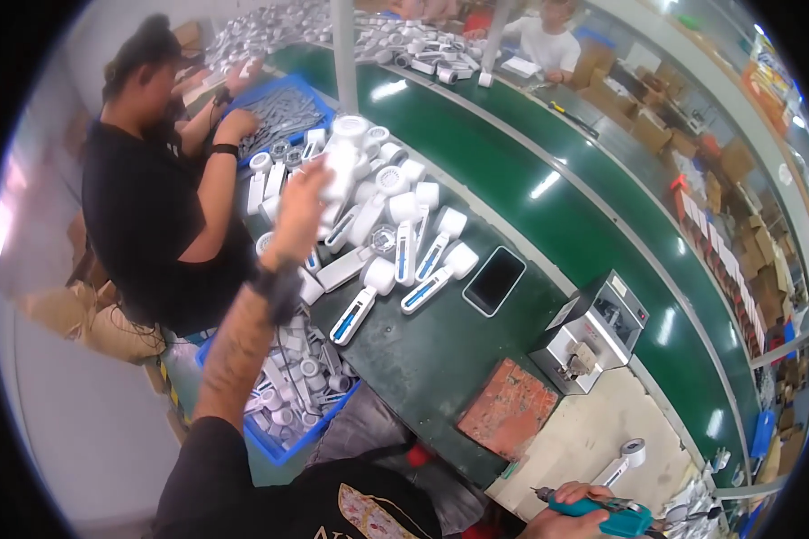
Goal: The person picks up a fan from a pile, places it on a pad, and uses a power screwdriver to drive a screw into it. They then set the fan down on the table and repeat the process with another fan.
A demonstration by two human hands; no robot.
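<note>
"Which step is this?"
"Seemingly, taking 1 white part [340, 175] off the pile [391, 211], left of and beyond the phone [494, 281]. The left hand [297, 217] is at it, but blur hides whether those fingers grasp it; I can't tell."
"The right hand [568, 524]?"
"Fingers wrapped round a teal power screwdriver [622, 517], below and right of the phone."
"And the next move?"
"I'd judge it calls for a sure hold, lifting that part free of its neighbours."
"Any writing?"
"Cut-off letters on the dark shirt [395, 503] below the phone; nothing legible on the white parts."
</note>
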